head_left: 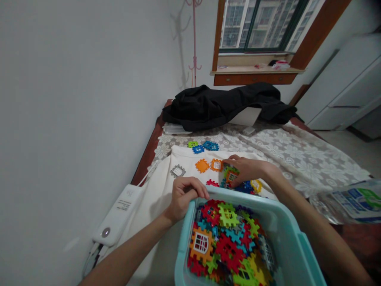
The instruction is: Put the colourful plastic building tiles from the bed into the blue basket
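A light teal plastic tub stands in front of me, holding a heap of colourful interlocking plastic building tiles. My left hand is closed over the tub's far left corner, fingers curled on the rim. Beyond the far rim, my right hand has its thumb and fingers around some green and orange building tiles. Blue tiles and a yellow tile lie under and beside that hand. Left of it, two orange tiles and a grey tile rest on white cloth.
Green and blue tiles lie farther back. Black fabric is heaped across the table's far end. A white power strip with cables runs along the left wall, and a clear plastic package sits at the right.
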Tool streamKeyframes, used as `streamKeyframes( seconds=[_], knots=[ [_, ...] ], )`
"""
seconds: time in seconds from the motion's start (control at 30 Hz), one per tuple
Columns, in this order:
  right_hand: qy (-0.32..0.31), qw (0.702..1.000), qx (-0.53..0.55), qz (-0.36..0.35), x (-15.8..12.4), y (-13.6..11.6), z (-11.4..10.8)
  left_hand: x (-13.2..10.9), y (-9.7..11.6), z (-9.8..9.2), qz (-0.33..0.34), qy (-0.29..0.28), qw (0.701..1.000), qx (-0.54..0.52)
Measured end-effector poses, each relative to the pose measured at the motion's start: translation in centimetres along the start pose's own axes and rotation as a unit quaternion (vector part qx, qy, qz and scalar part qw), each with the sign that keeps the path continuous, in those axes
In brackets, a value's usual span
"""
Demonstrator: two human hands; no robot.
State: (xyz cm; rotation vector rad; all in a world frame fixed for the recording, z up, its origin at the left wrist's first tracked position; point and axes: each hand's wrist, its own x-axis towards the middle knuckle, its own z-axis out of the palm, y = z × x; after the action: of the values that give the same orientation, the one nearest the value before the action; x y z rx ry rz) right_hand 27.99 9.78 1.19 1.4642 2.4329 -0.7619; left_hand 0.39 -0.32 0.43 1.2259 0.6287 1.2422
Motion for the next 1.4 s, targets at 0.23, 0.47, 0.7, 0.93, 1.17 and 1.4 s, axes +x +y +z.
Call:
streamKeyframes(
  seconds=[0.23, 0.47, 0.7, 0.93, 1.17, 1.4],
  knots=[
    [0.01, 1.0, -0.024, -0.017, 0.4, -0.5, 0.3, 0.0, 0.0, 0.0, 0.002, 0.001, 1.0, 0.009],
    [-0.004, 0.999, -0.009, -0.047, 0.3, -0.7, 0.3, 0.0, 0.0, 0.0, 0.003, -0.002, 1.0, 0.006],
    [-0.008, 0.997, -0.008, -0.082, 0.2, -2.4, 0.7, 0.1, 0.0, 0.0, 0.006, -0.003, 1.0, 0.009],
    [-0.02, 0.994, -0.016, -0.107, 0.3, -2.9, 0.3, 0.0, 0.0, 0.0, 0.004, -0.006, 1.0, 0.007],
    [-0.048, 0.988, 0.026, -0.143, -0.1, -4.1, 0.3, 0.0, 0.1, 0.1, 0.002, -0.009, 1.0, -0.007],
    [-0.073, 0.982, 0.059, -0.162, 0.1, -4.4, 0.5, 0.1, 0.2, 0.1, 0.006, -0.015, 1.0, -0.007]
  ],
)
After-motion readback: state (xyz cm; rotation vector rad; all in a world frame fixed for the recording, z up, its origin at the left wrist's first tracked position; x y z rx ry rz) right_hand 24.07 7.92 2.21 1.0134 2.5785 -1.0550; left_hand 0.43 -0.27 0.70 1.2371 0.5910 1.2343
